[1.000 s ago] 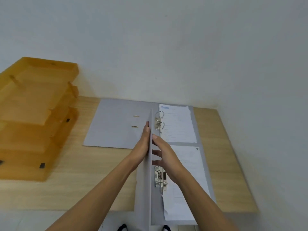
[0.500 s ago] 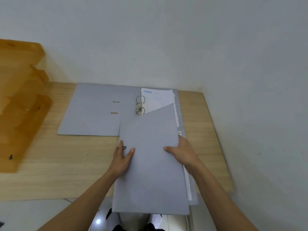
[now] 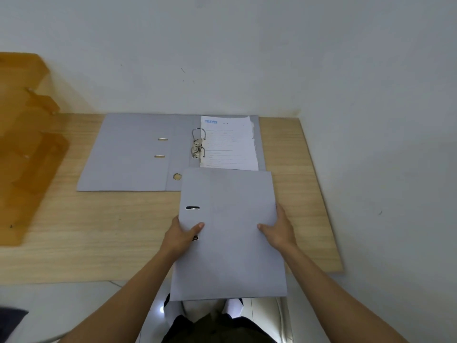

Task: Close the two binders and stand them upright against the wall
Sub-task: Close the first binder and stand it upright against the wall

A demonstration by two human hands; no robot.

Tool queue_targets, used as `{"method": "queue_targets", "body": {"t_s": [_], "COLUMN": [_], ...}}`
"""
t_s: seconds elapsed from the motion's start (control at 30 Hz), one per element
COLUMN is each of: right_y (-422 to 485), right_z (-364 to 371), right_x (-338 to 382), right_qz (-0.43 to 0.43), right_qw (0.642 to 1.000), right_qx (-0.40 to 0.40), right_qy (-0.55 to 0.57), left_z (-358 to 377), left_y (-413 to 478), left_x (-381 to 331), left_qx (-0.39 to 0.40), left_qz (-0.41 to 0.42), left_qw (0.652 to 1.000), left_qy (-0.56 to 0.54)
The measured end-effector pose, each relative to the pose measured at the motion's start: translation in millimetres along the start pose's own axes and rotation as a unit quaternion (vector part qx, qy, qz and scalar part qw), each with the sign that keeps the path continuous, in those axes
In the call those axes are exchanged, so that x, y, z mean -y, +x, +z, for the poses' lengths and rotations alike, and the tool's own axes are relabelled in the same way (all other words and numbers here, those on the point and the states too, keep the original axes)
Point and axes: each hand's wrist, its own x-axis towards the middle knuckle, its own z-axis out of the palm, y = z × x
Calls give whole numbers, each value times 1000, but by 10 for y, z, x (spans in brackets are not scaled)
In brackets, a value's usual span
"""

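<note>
The left hand (image 3: 179,235) and right hand (image 3: 279,230) clamp opposite side edges of the closed binder (image 3: 230,231), which lies flat between them.

A light wooden desk (image 3: 103,231) runs under a pale, lightly scuffed wall (image 3: 222,45) and meets a side wall on the right. At the far left stands a stack of translucent orange letter trays (image 3: 27,144), blurred. Below the desk edge shows glossy floor (image 3: 262,310).
</note>
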Motion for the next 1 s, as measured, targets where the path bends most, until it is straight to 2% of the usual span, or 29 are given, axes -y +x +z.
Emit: {"method": "queue_targets", "body": {"t_s": [0.13, 0.2, 0.3, 0.43, 0.6, 0.7, 0.83, 0.9, 1.0], "right_y": [93, 80, 19, 6, 13, -35, -195, -273, -339], "right_z": [43, 78, 201, 441, 511, 509, 501, 490, 417], "right_x": [-114, -130, -124, -25, 30, 43, 174, 289, 450], "right_qz": [20, 19, -40, -73, -39, -34, -17, -12, 10], "right_qw": [998, 989, 966, 961, 967, 965, 967, 970, 978], "right_qx": [-2, 2, 19, 138, 160, 186, 219, 215, 198], "right_qy": [-61, -145, -253, -226, -196, -180, -131, -111, -66], "left_z": [79, 112, 142, 135, 115, 57, -79, -129, -114], "left_y": [-83, -102, -141, -141, -72, -23, -13, 5, -73], "left_x": [-115, -129, -139, -121, -36, -106, -264, -260, -398], "left_qx": [-17, -21, -23, -15, -6, 15, 44, 59, 195], "left_qz": [-10, -6, 2, -2, -22, -69, -178, -205, -170], "left_qw": [1000, 1000, 1000, 1000, 999, 991, 950, 923, 891], "left_qy": [9, 11, 15, 2, -23, -113, -252, -321, -373]}}
